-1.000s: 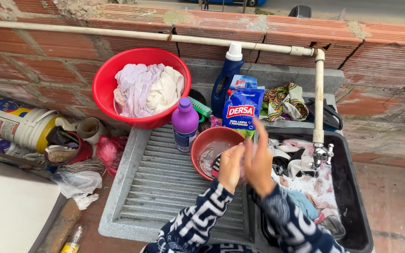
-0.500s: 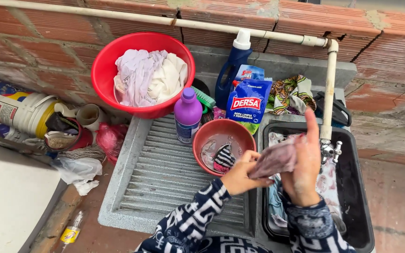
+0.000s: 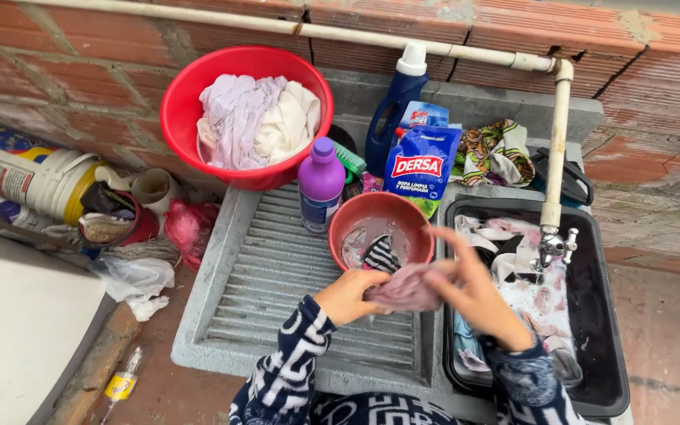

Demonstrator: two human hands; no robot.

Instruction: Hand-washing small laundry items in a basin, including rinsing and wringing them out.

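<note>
Both my hands hold a small wet pinkish cloth [image 3: 408, 285] over the ribbed grey washboard [image 3: 277, 291]. My left hand [image 3: 348, 296] grips its left end; my right hand [image 3: 474, 293] wraps its right end, fingers partly spread. Just beyond the cloth sits a small red bowl [image 3: 345, 223] with water and a striped black-and-white garment [image 3: 382, 253]. To the right, a black sink basin [image 3: 600, 315] holds soapy soaking clothes under a metal tap [image 3: 548, 248].
A big red basin [image 3: 179, 118] of white and lilac laundry stands at the back left. A purple bottle [image 3: 320, 185], blue detergent bottle [image 3: 393, 110], blue soap pouch [image 3: 419, 169] and patterned cloth [image 3: 493, 153] line the back. Buckets [image 3: 25, 177] and bags clutter the floor at left.
My hands have come down and moved left with the pink cloth, from over the sink basin to over the washboard edge. My right hand's fingers have lowered.
</note>
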